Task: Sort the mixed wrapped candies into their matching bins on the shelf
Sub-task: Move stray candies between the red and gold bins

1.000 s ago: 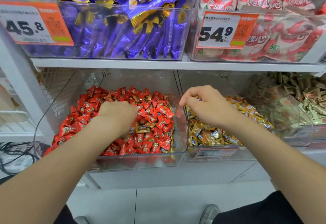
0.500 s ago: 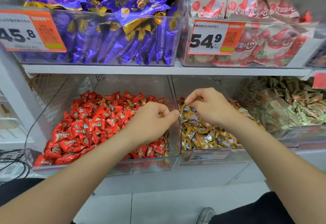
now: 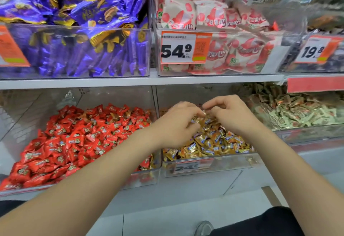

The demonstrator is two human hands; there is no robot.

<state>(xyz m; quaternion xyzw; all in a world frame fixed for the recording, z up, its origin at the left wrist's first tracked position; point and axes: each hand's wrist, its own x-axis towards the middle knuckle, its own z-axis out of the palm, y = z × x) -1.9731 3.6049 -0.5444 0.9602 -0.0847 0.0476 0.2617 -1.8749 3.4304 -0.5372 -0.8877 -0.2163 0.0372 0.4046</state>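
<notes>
Both your hands are over the middle bin [image 3: 223, 163] on the lower shelf, the one filled with gold candies [image 3: 210, 142]. Your left hand [image 3: 175, 124] has its fingers curled down toward the heap. It is smeared by motion, so I cannot tell whether its grip has hold of anything. Your right hand [image 3: 234, 116] sits just beside it, fingertips almost meeting the left's. Its grip is narrowed to thumb and forefinger, which seem to pinch a gold piece [image 3: 204, 112] just above the pile, while the other fingers stay loosely bent.

To your left, touching the middle bin wall to wall, stands the red bin [image 3: 141, 178], heaped with red candies [image 3: 83, 139]. A few stray gold wrappers [image 3: 115, 115] lie among them near the back, and more show at the front right corner. To your right is a bin of pale green candies [image 3: 297, 113].

Above the shelf board [image 3: 130, 81] you have purple packets [image 3: 83, 49] in a clear box, white and red packets [image 3: 232, 49] beside them behind a 54.9 price tag [image 3: 184, 47], and a 19.8 price tag [image 3: 316, 49] further right.
</notes>
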